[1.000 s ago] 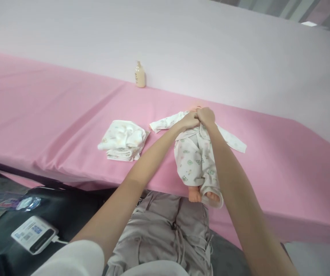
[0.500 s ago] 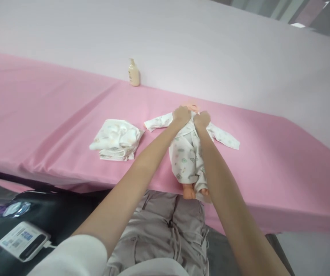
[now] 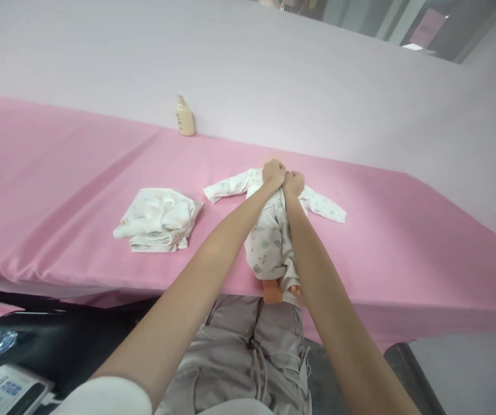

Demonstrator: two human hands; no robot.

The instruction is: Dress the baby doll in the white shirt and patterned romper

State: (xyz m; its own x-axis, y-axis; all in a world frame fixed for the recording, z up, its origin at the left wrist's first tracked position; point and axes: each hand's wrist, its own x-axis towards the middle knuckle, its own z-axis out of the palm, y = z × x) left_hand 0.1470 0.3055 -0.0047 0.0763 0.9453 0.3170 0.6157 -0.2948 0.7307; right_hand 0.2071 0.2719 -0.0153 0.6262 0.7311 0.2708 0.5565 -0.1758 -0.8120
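A baby doll lies on its back on the pink cloth [image 3: 386,242], its bare foot [image 3: 273,292] toward me at the table's front edge. It wears a white printed baby romper [image 3: 265,253], with both sleeves spread out sideways. My left hand [image 3: 273,173] is closed on the romper's front near the neck. Close beside it, my right hand [image 3: 293,183] also grips the neckline fabric, fingers curled in. A thin white loop, perhaps a tie, shows between the hands. They hide most of the doll's head and the collar.
A folded stack of white printed baby clothes [image 3: 159,219] lies left of the doll. Farther back, a cream pump bottle [image 3: 185,118] stands against the white wall. Lower left, a white device with a label [image 3: 8,392] rests on a black surface [image 3: 75,340].
My hands have drawn closer together at the romper's neckline, and a thin white loop now shows there. The camera view has shifted, so the scene sits slightly farther left.
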